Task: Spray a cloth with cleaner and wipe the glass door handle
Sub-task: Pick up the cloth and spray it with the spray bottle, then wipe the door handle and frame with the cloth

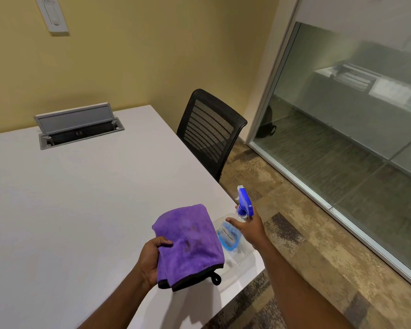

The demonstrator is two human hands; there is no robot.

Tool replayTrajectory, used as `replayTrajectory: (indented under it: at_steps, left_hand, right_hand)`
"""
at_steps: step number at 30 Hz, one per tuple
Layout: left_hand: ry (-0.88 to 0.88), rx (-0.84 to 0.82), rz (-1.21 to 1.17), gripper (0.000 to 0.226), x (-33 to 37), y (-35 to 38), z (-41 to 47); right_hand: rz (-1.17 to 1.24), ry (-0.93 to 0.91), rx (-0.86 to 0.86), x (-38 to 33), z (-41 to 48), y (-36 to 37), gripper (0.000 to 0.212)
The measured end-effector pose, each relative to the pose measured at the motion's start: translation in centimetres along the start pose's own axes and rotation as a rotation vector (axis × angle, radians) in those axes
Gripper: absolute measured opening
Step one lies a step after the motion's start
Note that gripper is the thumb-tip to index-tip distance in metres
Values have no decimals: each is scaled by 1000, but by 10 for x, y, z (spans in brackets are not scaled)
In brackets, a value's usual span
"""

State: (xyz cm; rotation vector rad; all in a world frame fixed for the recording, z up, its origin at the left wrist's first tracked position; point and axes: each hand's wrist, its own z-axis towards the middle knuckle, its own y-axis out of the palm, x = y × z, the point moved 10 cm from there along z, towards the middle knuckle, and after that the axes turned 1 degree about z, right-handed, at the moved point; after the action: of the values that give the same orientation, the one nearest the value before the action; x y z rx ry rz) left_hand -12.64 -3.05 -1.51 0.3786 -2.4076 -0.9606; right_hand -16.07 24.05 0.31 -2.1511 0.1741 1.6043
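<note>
A folded purple cloth [190,243] with a black hem and hanging loop is gripped at its left edge by my left hand [152,260], held just above the table's near right corner. A clear spray bottle [228,235] with blue liquid and a blue trigger head [245,203] stands at the table's right edge. My right hand [249,227] is around the bottle's neck, fingers near the trigger; how firmly it grips is unclear. The nozzle points away from me. No door handle is in view.
The white table [81,198] fills the left, with an open grey cable box [78,125] at its far end. A black mesh chair [209,131] stands at the right side. A glass wall [356,119] runs along the right above patterned carpet [306,233].
</note>
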Motion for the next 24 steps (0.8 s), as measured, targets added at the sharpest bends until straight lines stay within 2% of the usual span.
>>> replayTrajectory:
  at_steps: [5,7,10,11,13,17,21,24]
  left_hand:
    - [7,2,21,46,-7,5,1]
    - [8,-5,29,43,-10,7,1]
    - [-5,12,39,41,-17,5,1]
    - [-11,20,49,43,-20,4,2]
    - [-28,25,79,48,-27,4,1]
    - [-87,19,153,55,-49,4,2]
    - [-169,-4,206,51,-78,11,5]
    - [-225,-16,274,45,-100,22,7]
  right_hand:
    - [-82,-1,33,8,-11,-16,73]
    - [-47,58,209,15,-25,-37,56]
    - [43,146,618,28,-78,-76,27]
    - [49,145,705,29,-96,-82,21]
    - [41,113,761,29,-123,-83,17]
    - [13,17,682,24,-151,-72,16]
    - [-72,49,365,35,-154,-47,19]
    - [-99,136,206,50,-166,-41,38]
